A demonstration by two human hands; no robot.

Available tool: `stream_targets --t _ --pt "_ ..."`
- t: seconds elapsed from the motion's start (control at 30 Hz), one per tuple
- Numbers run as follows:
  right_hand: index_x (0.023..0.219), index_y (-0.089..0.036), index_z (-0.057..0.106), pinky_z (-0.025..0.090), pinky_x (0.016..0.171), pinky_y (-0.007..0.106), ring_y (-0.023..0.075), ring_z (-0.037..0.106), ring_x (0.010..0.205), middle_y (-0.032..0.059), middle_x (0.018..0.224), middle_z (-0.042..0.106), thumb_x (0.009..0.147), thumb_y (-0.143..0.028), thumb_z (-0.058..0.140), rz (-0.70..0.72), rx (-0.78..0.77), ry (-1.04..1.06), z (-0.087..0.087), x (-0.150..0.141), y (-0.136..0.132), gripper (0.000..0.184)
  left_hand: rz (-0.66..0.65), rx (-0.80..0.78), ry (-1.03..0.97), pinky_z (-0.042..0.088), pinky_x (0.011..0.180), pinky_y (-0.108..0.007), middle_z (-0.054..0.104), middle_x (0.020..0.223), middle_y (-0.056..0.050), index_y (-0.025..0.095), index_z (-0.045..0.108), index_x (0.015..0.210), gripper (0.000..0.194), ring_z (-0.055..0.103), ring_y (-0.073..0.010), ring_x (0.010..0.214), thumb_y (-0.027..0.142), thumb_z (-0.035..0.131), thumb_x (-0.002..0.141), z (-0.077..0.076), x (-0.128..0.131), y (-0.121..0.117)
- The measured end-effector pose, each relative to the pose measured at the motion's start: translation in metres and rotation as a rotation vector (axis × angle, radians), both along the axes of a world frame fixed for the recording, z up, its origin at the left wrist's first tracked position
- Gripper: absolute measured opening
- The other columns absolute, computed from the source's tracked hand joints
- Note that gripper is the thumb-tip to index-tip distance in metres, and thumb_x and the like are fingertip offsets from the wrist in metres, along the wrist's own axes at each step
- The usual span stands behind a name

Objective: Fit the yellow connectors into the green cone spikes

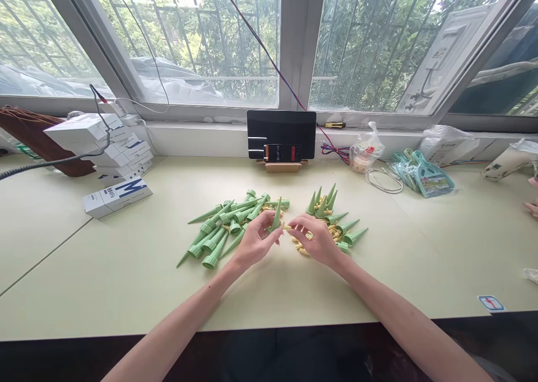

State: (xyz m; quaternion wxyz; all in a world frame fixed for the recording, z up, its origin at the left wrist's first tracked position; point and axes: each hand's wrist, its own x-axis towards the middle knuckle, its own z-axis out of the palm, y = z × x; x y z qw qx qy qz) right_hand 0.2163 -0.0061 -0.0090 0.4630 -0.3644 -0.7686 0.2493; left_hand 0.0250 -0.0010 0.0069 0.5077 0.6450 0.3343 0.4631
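The person's two forearms [390, 298] lie nearest the camera, crossing the front edge of the desk [126, 292] and meeting near its middle. The left hand [257, 241] grasps a green cone [276, 216] between thumb and fingers, its tip pointing up. The right hand [316, 236] pinches a small yellow piece [286, 227] and presents it at the cone's lower end. Whether the two touch is hard to tell, as the fingers cover much of the meeting point.

Left of the hands, toward the desk's left edge, lies a loose heap of green spikes [215, 239] with ribbed caps. On the right side, loose yellow parts [302, 250] lie beside and beneath the right hand, with several cones [322, 207] standing upright just behind and others lying tilted. A phone [282, 153] leans near the desk's back edge.

The step in hand looks like joining yellow piece to green cone; the next move seems to call for steadying the cone and lining the piece up squarely before pressing.
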Motion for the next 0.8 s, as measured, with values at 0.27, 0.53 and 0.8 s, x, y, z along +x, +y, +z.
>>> stream_targets --t 0.27,0.53,0.8 --pt "0.092 -0.021 0.064 0.051 0.063 0.027 0.0160 0.058 0.073 0.0043 0.083 0.062 0.098 -0.030 0.054 -0.007 -0.003 -0.042 0.0025 -0.0004 -0.0005 0.015 -0.008 -0.013 0.006 0.058 0.061 -0.026 0.061 0.097 -0.005 0.018 0.060 0.109 0.026 0.061 -0.0175 0.087 0.030 0.066 0.087 -0.0033 -0.0015 -0.0003" --pt "0.086 -0.020 0.062 0.047 0.058 0.025 0.0152 0.055 0.069 0.0029 0.077 0.058 0.100 -0.033 0.049 0.007 -0.028 -0.072 0.0035 0.0002 -0.0017 0.024 -0.012 -0.021 0.036 0.057 0.061 -0.026 0.060 0.096 -0.004 0.018 0.059 0.110 0.026 0.062 -0.0165 0.083 0.030 0.065 0.088 -0.0025 -0.0015 -0.0018" --pt "0.084 -0.020 0.061 0.046 0.058 0.026 0.0148 0.053 0.068 0.0024 0.075 0.057 0.101 -0.033 0.047 0.018 -0.032 -0.096 0.0023 0.0007 -0.0005 0.026 -0.012 -0.009 0.053 0.057 0.061 -0.026 0.059 0.092 -0.003 0.019 0.059 0.107 0.025 0.061 -0.0163 0.082 0.033 0.065 0.087 -0.0025 -0.0013 -0.0012"
